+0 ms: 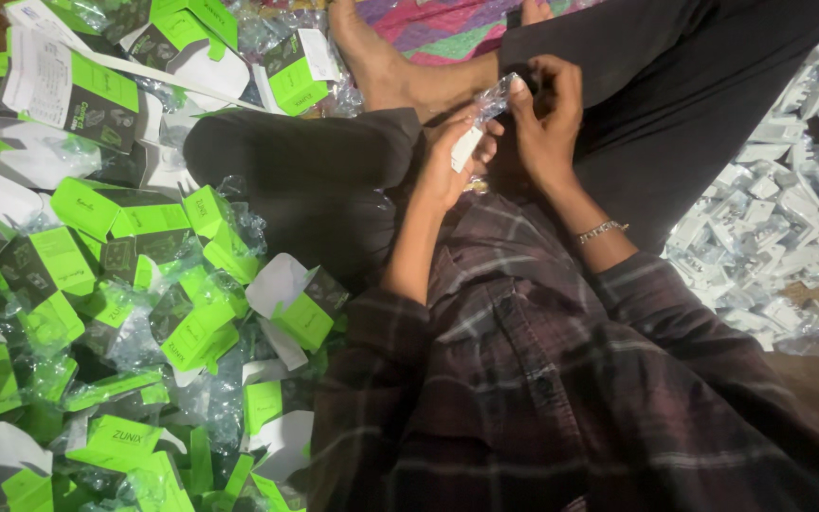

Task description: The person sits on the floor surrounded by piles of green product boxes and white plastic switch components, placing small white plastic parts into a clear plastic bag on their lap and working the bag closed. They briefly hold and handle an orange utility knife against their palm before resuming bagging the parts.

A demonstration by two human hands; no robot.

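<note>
While raised together, both hands [500, 133] on clear wrapper [493, 95]

To the left of the person's bent knee [286, 152] lies a big heap of small cardboard boxes [125, 313], bright green with white and dark grey panels. Many are open or flattened, flaps loose, mixed with crumpled clear plastic wrappers [135, 346]. One closed green-and-white box [298, 71] sits just above the knee, near the bare foot. A larger dark-and-green box [68, 95] with a white printed panel lies up and left of the knee. Just right of the knee, the left hand [447, 166] and right hand [547, 118] pinch a small clear plastic wrapper [495, 95] around a white piece. Far right of the knee is a pile of white items in clear bags [789, 218].
</note>
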